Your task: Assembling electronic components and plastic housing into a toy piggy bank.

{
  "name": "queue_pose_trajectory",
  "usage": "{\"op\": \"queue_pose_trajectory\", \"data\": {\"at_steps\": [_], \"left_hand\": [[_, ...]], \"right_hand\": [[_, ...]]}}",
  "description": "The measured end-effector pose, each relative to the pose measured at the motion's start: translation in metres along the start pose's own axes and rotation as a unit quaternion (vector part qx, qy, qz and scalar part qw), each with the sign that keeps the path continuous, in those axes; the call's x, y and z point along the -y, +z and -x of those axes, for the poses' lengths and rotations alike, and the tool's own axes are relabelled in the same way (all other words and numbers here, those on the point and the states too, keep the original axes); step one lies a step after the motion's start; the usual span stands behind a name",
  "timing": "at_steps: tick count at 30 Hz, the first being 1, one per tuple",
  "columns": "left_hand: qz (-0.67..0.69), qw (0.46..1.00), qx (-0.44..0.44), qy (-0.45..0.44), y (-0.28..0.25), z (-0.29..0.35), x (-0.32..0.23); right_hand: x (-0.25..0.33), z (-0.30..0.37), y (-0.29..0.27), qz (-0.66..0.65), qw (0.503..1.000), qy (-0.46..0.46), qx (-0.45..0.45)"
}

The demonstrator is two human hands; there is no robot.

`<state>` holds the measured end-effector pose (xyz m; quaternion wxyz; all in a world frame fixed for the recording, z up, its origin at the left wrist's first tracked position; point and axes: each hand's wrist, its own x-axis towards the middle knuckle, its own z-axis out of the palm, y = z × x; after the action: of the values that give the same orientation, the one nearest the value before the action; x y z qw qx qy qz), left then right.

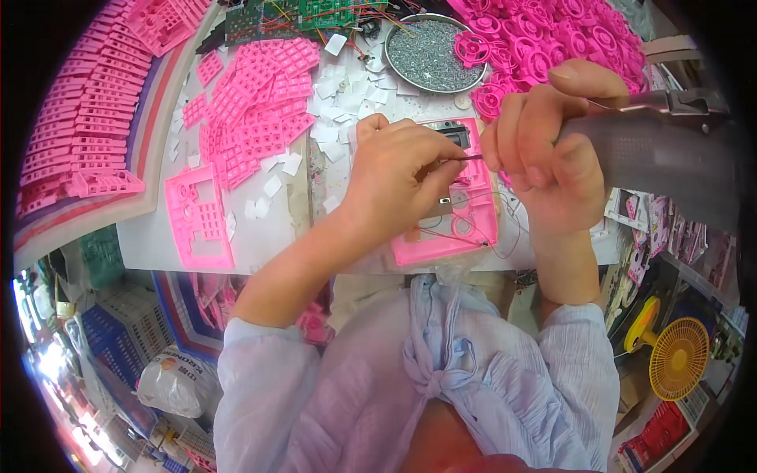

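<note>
Fingers (441, 169) of the left hand (394, 181) are pinching down narrowly on the pink plastic housing (473, 229), pressing it flat to the white table (260, 236) so it is not sliding. Right hand (544, 150) is wrapping tight around the grey power screwdriver (654, 142), its thin bit (469, 158) pointing in at the left fingertips, seemingly so they can guide it. Behind, the round metal dish of screws (432, 54) is sitting within easy reach, with pink keypad frames (252, 110) piling alongside.
</note>
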<state>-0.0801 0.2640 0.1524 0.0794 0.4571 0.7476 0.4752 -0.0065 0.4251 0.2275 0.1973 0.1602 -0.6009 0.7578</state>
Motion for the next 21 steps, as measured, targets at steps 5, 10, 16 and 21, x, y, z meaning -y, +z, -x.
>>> {"op": "queue_pose_trajectory", "data": {"at_steps": [5, 10, 16, 21], "left_hand": [[-0.098, 0.993, -0.028, 0.066, 0.003, -0.004, 0.004], [-0.271, 0.958, -0.054, 0.069, 0.002, -0.006, 0.000], [-0.260, 0.964, -0.015, 0.056, 0.012, 0.000, 0.019], [-0.232, 0.972, 0.012, 0.040, 0.009, -0.005, 0.019]], "right_hand": [[-0.003, 0.000, 0.003, -0.037, 0.999, -0.004, -0.021], [-0.035, 0.002, -0.017, -0.001, 0.991, 0.013, -0.135], [-0.076, 0.005, -0.039, 0.021, 0.989, -0.008, -0.147], [-0.077, 0.006, -0.029, 0.167, 0.980, -0.017, -0.106]]}}
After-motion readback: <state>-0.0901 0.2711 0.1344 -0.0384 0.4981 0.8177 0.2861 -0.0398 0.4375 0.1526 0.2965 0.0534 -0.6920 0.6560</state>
